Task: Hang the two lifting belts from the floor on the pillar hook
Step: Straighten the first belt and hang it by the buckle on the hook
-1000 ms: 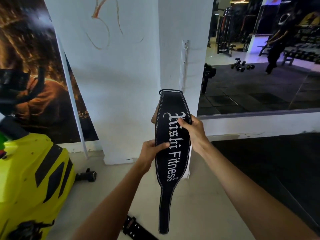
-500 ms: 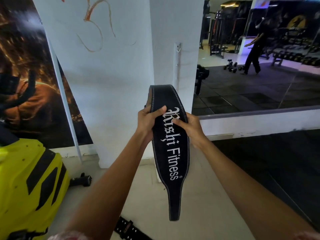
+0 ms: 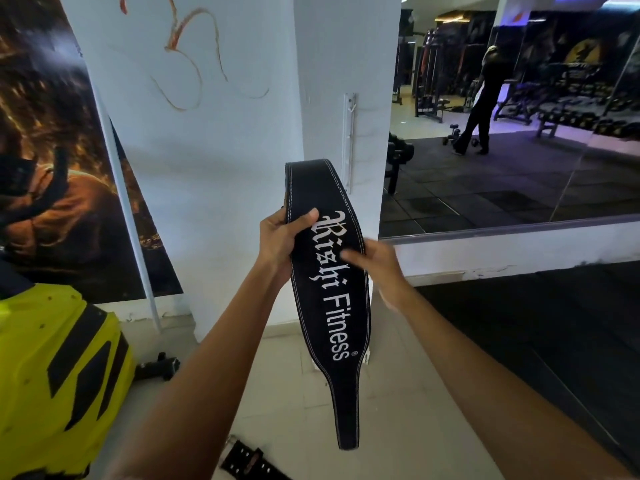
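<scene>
A black lifting belt (image 3: 329,271) with white "Rishi Fitness" lettering hangs upright in front of me, its narrow tail pointing down. My left hand (image 3: 280,240) grips its upper left edge, thumb on the front. My right hand (image 3: 377,268) is blurred at the belt's right edge, one digit lying over the lettering; its grip is unclear. Just above the belt's top, a white rail with a hook (image 3: 349,112) is fixed to the white pillar (image 3: 346,57). The second belt (image 3: 249,462), black with holes, lies on the tiled floor below my left forearm.
A yellow and black machine (image 3: 59,375) stands close at the left. A small dumbbell (image 3: 159,367) lies on the floor by the pillar's base. A wall mirror (image 3: 502,150) at the right shows a person and racks. Black rubber flooring (image 3: 536,341) covers the right side.
The belt has risen toward the hook. My left hand moved from the belt's lower left edge up to its upper left edge. My right hand is now blurred and shifting.
</scene>
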Demonstrator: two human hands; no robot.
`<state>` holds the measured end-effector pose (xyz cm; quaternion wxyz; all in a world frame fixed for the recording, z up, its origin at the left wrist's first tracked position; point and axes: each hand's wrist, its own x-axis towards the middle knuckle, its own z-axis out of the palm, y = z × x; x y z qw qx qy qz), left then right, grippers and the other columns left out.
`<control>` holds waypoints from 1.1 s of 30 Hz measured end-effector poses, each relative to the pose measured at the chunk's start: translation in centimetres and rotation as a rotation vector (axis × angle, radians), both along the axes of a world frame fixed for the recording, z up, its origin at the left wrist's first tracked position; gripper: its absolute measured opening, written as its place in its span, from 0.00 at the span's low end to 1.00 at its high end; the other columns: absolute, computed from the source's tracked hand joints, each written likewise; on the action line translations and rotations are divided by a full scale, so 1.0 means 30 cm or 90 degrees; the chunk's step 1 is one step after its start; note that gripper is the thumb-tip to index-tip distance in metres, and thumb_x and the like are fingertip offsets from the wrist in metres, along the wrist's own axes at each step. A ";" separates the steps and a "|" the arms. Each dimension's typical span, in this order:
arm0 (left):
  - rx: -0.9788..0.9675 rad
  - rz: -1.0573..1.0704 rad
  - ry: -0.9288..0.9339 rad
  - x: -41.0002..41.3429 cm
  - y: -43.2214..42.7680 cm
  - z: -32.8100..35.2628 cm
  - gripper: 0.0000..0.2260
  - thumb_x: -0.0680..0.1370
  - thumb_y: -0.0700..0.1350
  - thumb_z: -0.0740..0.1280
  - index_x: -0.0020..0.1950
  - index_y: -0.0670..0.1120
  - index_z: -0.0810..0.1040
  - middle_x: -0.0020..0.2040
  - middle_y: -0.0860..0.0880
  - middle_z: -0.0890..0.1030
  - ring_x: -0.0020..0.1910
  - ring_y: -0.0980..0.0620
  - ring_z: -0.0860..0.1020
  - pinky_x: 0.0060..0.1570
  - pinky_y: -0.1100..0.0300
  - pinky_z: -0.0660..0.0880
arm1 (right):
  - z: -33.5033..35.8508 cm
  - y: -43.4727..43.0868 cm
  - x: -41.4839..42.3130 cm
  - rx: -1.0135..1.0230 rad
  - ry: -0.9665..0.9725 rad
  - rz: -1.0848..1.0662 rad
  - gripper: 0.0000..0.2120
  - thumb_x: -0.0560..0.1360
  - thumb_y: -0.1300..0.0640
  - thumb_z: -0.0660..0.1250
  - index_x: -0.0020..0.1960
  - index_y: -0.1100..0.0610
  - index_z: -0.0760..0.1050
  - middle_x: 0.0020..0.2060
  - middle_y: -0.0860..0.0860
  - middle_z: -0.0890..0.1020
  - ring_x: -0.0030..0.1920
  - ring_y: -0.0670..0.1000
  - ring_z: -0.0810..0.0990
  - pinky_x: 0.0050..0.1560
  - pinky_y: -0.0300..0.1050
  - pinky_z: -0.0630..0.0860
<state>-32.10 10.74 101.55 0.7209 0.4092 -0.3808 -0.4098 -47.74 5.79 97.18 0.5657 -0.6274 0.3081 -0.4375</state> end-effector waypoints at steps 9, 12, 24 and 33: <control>0.043 -0.026 -0.101 0.026 0.013 -0.095 0.07 0.71 0.33 0.70 0.49 0.36 0.81 0.38 0.45 0.85 0.35 0.46 0.83 0.39 0.55 0.80 | 0.147 -0.074 0.033 0.079 0.020 0.092 0.21 0.78 0.42 0.51 0.52 0.53 0.77 0.50 0.50 0.82 0.54 0.49 0.80 0.61 0.45 0.73; 0.032 -0.069 -0.163 0.001 0.026 -0.129 0.08 0.71 0.32 0.70 0.50 0.34 0.81 0.38 0.44 0.85 0.35 0.46 0.83 0.38 0.56 0.80 | 0.258 -0.113 0.111 0.143 0.002 0.034 0.19 0.74 0.45 0.65 0.55 0.59 0.77 0.50 0.55 0.82 0.55 0.55 0.80 0.57 0.49 0.76; 0.162 -0.099 -0.127 0.127 -0.061 0.060 0.31 0.77 0.63 0.56 0.64 0.39 0.74 0.52 0.43 0.81 0.50 0.46 0.80 0.48 0.55 0.77 | 0.136 -0.013 0.136 0.015 0.121 0.125 0.17 0.73 0.60 0.68 0.60 0.65 0.75 0.53 0.58 0.81 0.54 0.56 0.80 0.61 0.51 0.73; 0.097 -0.152 -0.052 0.048 -0.055 -0.013 0.14 0.78 0.42 0.64 0.59 0.35 0.77 0.53 0.39 0.82 0.49 0.44 0.81 0.55 0.51 0.78 | 0.241 -0.060 0.116 0.052 0.084 0.035 0.29 0.75 0.35 0.50 0.65 0.53 0.71 0.63 0.51 0.76 0.62 0.52 0.75 0.66 0.53 0.68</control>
